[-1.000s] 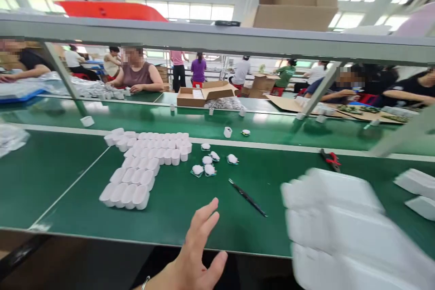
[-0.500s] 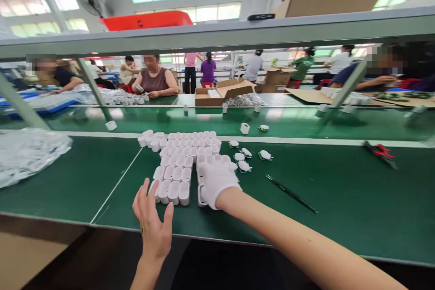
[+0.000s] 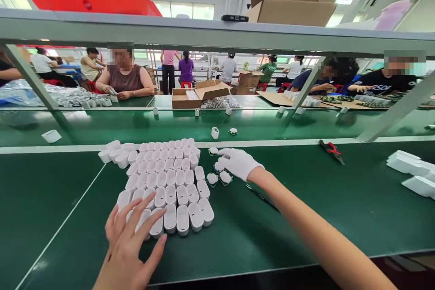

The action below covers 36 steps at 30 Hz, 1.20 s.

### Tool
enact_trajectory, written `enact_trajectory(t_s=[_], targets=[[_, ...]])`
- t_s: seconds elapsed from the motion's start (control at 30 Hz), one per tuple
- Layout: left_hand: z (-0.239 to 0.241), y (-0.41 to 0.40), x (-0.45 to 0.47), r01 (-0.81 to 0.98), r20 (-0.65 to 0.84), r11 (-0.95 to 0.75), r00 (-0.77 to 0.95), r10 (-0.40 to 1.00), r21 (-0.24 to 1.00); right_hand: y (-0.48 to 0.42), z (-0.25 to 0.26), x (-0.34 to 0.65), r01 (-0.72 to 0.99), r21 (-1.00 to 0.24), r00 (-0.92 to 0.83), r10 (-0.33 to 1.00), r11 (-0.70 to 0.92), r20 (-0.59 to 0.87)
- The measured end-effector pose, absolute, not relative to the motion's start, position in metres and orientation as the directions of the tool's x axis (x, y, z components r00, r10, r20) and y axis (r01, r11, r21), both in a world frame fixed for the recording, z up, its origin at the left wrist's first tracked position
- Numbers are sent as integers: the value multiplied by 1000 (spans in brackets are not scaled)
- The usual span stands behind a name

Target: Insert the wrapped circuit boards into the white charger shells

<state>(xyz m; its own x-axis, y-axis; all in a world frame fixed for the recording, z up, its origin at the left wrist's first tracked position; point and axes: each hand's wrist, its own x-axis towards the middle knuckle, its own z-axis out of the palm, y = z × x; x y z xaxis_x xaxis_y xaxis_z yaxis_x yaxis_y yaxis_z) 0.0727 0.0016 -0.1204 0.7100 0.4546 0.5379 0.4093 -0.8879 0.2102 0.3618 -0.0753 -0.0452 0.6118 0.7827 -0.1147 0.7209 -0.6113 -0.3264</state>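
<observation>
My bare left hand [image 3: 127, 244] is open, fingers spread over the near left corner of a block of white plastic cases [image 3: 182, 219]. These oval, open-topped cases stand upright in close rows, and my fingers hide some of them. To the right of the block, my right hand [image 3: 241, 163] wears a white glove. Its fingers stretch out apart over several small circuit boards with white tops [image 3: 225, 178], partly covering one. The fingertips are beside the farthest board [image 3: 213, 151]; whether they touch it I cannot tell. Black tweezers [image 3: 260, 195] lie partly under my right forearm.
Red-handled pliers [image 3: 332, 150] lie farther right on the green bench [image 3: 322, 217]. More white cases [image 3: 413, 167] sit at the right edge. A loose case [image 3: 215, 132] and a board [image 3: 233, 131] rest beyond the white strip. A shelf beam [image 3: 190, 36] crosses above; co-workers sit opposite.
My gloved right hand has left the right side of the case block and moved across to the boards. My left hand now reaches over the near cases. The view has shifted right.
</observation>
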Motion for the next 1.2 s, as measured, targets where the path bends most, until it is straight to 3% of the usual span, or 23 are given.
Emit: enact_trajectory(t_s=[0.17,0.3,0.43,0.57,0.63,0.77,0.87,0.97,1.03,1.2], targets=[[-75,32,139,249,335,-947,891,305,201,-90,-90,382,881,-252,398,915,-401,-65],[-67,15,184,112,254,-974,954,161,198,-104,-113,385,840,-390,401,916,-378,-23],[-88,-17,187,67,261,-995,961,86,81,-114,-122,392,785,-523,397,917,-332,15],[-108,-30,176,161,259,-987,955,148,-27,-119,-125,395,765,-521,416,908,-378,-48],[-114,-32,174,168,264,-986,951,158,-13,-121,-124,396,753,-560,392,919,-346,-40],[-127,-40,176,-11,327,-998,945,8,56,-124,-111,397,680,-665,407,913,-308,-6],[-135,-47,178,-71,401,-993,916,-25,99,-121,-102,390,658,-563,612,790,-501,13],[-136,-49,178,-1,443,-994,895,47,107,-119,-101,380,664,-403,661,747,-630,-78],[-132,-46,179,46,463,-995,883,82,88,-119,-100,379,703,-385,595,791,-599,-144],[-125,-35,182,-63,398,-996,917,-35,59,-93,-75,418,708,-581,301,916,-402,-266]])
